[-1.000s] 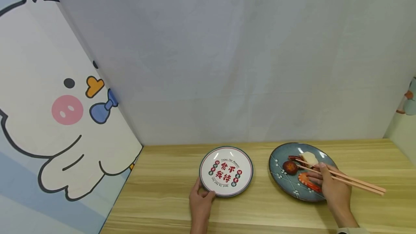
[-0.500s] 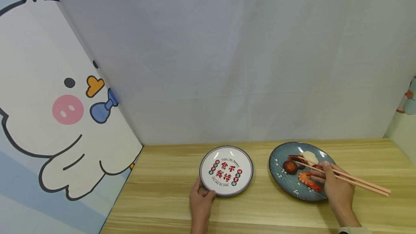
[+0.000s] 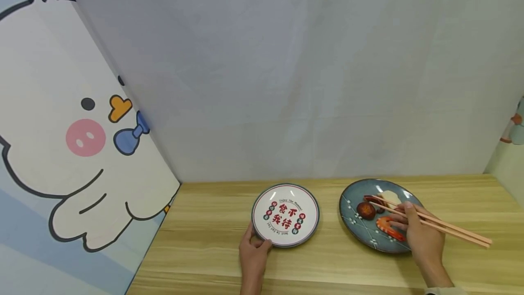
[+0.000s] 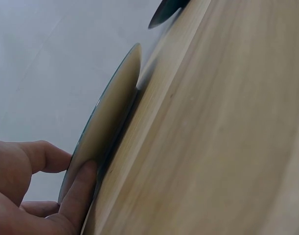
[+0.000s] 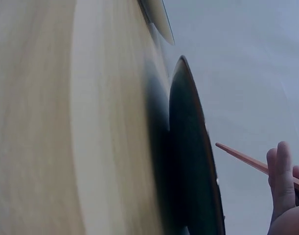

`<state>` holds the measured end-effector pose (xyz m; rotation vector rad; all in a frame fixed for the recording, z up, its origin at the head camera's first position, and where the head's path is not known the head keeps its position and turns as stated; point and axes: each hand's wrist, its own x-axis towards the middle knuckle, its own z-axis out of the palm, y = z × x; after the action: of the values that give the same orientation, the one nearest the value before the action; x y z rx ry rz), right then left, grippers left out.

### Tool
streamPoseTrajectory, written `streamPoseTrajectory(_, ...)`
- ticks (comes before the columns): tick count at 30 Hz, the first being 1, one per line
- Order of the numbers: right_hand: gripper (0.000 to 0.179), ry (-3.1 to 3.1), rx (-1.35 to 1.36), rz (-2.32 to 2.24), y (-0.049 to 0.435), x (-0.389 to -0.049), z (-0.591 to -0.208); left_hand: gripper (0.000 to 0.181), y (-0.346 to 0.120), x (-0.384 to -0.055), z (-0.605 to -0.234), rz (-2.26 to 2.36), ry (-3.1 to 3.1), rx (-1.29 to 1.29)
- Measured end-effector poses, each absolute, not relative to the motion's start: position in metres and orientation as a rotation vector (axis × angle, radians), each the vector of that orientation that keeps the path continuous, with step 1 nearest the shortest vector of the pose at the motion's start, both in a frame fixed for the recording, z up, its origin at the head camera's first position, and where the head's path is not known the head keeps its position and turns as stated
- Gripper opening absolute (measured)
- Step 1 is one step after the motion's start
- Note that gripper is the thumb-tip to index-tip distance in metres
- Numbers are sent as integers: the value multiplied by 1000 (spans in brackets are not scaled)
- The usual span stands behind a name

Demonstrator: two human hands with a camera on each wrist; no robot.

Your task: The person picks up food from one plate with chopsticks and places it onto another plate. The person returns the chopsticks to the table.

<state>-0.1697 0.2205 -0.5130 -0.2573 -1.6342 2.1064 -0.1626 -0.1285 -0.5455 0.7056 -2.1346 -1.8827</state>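
Observation:
In the head view my left hand (image 3: 254,256) grips the near left rim of a small white plate (image 3: 286,238) with red characters and a dark green edge. The left wrist view shows the thumb at that plate's rim and a finger against its underside. To the right, my right hand (image 3: 425,240) holds a pair of light wooden chopsticks (image 3: 454,231) over a blue-grey plate (image 3: 356,231). Their tips meet a dark red-brown curved food piece (image 3: 370,198). Beside it lie a brown mushroom (image 3: 365,211), an orange shrimp (image 3: 389,228) and a pale white piece (image 3: 389,197).
Both plates stand on a wooden table (image 3: 196,240), with a gap between them. A pale grey curtain (image 3: 286,81) rises behind the table's far edge. On the left is a panel (image 3: 41,81) printed with a white cartoon bird.
My right hand has shifted slightly right, and the chopstick tips have come closer together at the dark red-brown piece. My left hand and the white plate have stayed put.

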Motion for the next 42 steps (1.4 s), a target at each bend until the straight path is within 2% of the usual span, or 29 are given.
streamPoseTrajectory(13, 24, -1790, -217, 2078, 209, -160, -499, 85, -127, -163, -545, -1870, -2137, 708)
streamPoseTrajectory(32, 21, -1936, 11, 1835, 182, -151, -496, 85, -127, -163, -545, -1854, -2147, 725)
streamPoseTrajectory(42, 27, -2006, 57, 1788, 174, -149, -499, 86, -128, -163, -545, -1872, -2141, 716)
